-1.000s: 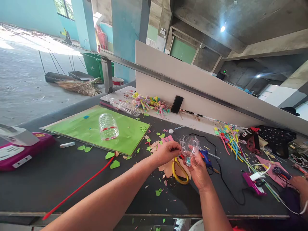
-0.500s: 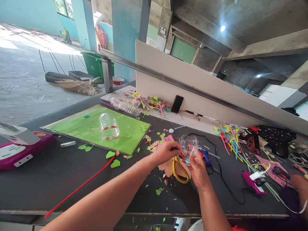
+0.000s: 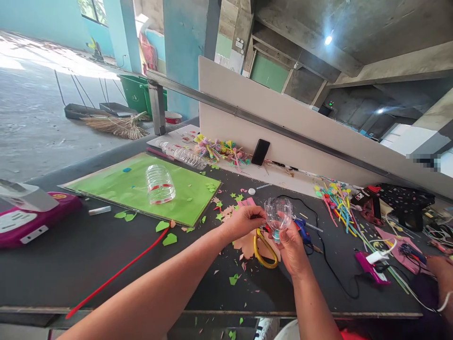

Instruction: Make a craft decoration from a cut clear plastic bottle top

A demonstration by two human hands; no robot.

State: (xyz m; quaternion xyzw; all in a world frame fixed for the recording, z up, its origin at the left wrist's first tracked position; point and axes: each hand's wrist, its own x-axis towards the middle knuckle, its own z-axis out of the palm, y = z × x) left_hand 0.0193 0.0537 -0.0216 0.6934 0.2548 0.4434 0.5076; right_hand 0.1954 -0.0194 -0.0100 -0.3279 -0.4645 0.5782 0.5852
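My right hand is closed round the neck of a clear cut-off plastic bottle top, held mouth down above the black table. My left hand is pinched against the bottle piece's left side; whether anything is in the pinch I cannot make out. Yellow-handled scissors lie on pink paper scraps right under both hands. A blue glue gun lies just right of the bottle piece.
A green sheet carries a clear bottle section. A red strip lies near the front edge, a pink and white device at far left. Colourful sticks, cables and a phone are behind. Another person's hand shows far right.
Both hands and the bottle piece stay nearly in place; the fingers shift slightly on it.
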